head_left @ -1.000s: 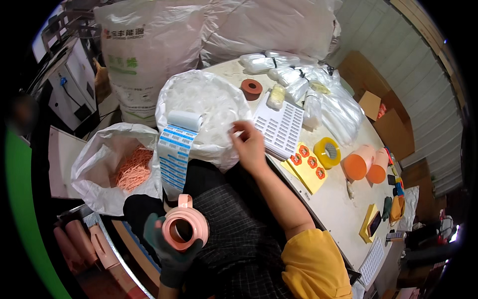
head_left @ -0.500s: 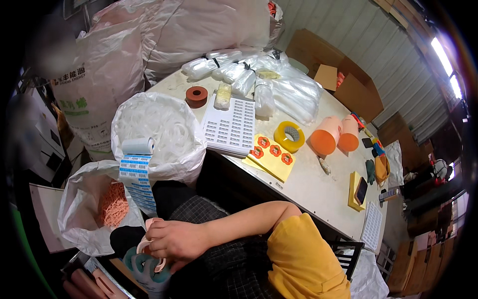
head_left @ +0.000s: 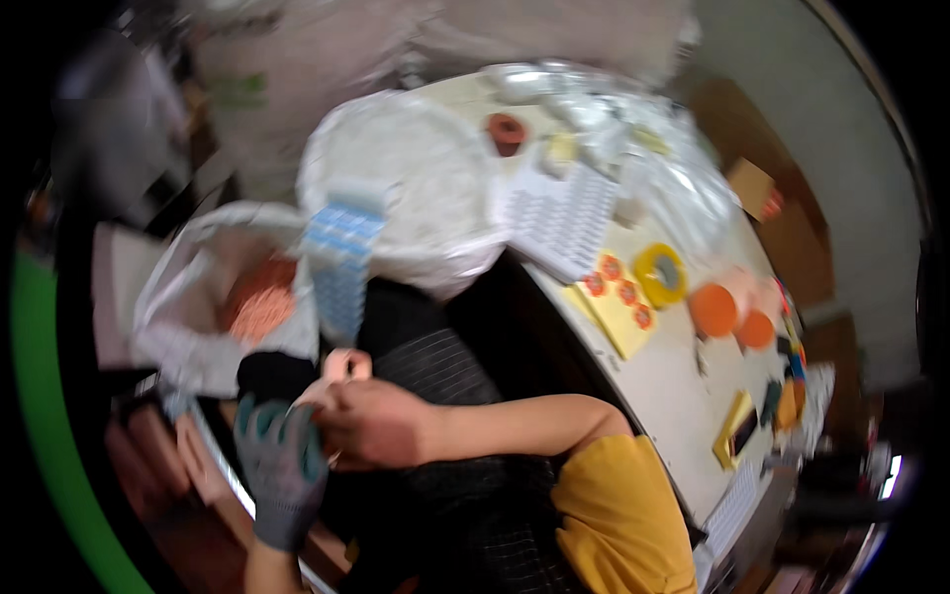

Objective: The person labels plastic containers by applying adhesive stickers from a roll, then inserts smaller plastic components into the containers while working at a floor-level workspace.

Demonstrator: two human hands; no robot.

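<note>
Looks like a workshop to me: open sacks (head_left: 435, 265), label sheets (head_left: 557, 216) and packing tape (head_left: 646, 277) crowd my surface (head_left: 658, 386) area.

Blur smears the whole view, plastic bags (head_left: 678, 188) glare, and the corners are black.

Plastic handle (head_left: 334, 364), glossy plastic bags (head_left: 683, 203), matt cloth sleeve (head_left: 623, 505)

The right hand (head_left: 381, 424) hides most of the pink piece (head_left: 348, 364), so I can't tell whether the gloved left hand (head_left: 280, 450) grips it. The label strip's (head_left: 341, 252) print is smeared; the far sack (head_left: 287, 119) runs out of view above.
</note>
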